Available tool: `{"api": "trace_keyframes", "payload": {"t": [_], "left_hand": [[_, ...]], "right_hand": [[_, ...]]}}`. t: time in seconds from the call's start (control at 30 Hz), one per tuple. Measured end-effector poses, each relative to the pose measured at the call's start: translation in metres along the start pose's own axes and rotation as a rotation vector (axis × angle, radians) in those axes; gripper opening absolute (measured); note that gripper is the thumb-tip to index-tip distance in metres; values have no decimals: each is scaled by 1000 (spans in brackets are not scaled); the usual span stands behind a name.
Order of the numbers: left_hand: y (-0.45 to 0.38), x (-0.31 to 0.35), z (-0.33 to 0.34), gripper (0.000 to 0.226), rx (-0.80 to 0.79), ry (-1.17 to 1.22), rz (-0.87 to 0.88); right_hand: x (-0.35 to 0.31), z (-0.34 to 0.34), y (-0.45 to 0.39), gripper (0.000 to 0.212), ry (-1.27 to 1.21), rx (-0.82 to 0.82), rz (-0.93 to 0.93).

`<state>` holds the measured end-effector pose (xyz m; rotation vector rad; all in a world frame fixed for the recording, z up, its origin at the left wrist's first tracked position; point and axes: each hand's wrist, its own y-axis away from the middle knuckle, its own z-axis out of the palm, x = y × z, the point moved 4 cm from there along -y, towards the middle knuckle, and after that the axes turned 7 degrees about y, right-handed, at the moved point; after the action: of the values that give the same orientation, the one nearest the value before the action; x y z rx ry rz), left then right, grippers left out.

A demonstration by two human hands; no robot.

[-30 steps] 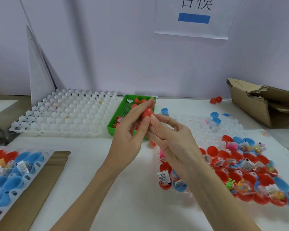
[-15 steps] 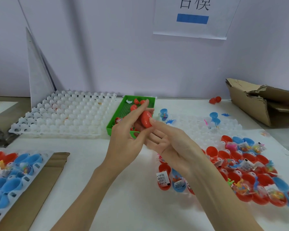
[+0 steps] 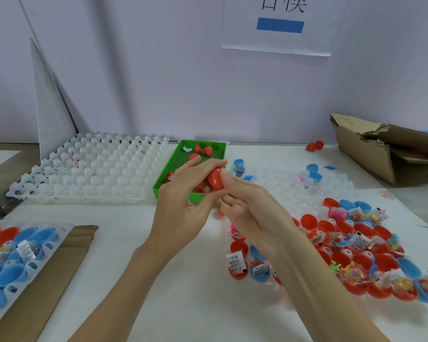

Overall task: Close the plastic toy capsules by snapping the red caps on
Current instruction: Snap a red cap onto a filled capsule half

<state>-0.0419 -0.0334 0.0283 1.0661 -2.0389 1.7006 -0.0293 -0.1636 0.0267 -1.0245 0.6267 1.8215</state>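
A red capsule (image 3: 215, 179) is held above the table between both hands, just in front of the green tray (image 3: 218, 144). My left hand (image 3: 183, 206) grips it from the left with thumb and fingers. My right hand (image 3: 251, 213) presses its thumb on the capsule's right side. Loose red caps (image 3: 203, 149) lie in the green tray. Several open red and blue capsule halves with toys and labels (image 3: 351, 245) sit in a clear holder on the right. Where the capsule's two halves meet is hidden by my fingers.
An empty white cell tray (image 3: 92, 169) lies at the back left. A tray of blue and red halves (image 3: 13, 255) and a cardboard strip (image 3: 59, 262) are at the near left. A torn cardboard box (image 3: 381, 149) stands at the back right, two red pieces (image 3: 314, 145) beside it.
Both hands have shifted slightly toward me and down with the red capsule, and the right thumb now presses on its side. Nothing else on the table moved.
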Motion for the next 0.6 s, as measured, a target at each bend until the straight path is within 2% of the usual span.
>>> {"api": "trace_keyframes", "payload": {"t": [0.13, 0.3, 0.5, 0.6], "left_hand": [[0, 4, 1, 43, -2, -58, 109], [-1, 1, 1, 40, -15, -107, 158], [-2, -5, -1, 47, -37, 38, -62], [-3, -6, -1, 42, -45, 149, -109]], "right_hand": [[2, 0, 0, 41, -31, 7, 3], [2, 0, 1, 40, -69, 25, 5], [1, 6, 0, 36, -109, 12, -5], [-2, 7, 2, 38, -100, -12, 14]]}}
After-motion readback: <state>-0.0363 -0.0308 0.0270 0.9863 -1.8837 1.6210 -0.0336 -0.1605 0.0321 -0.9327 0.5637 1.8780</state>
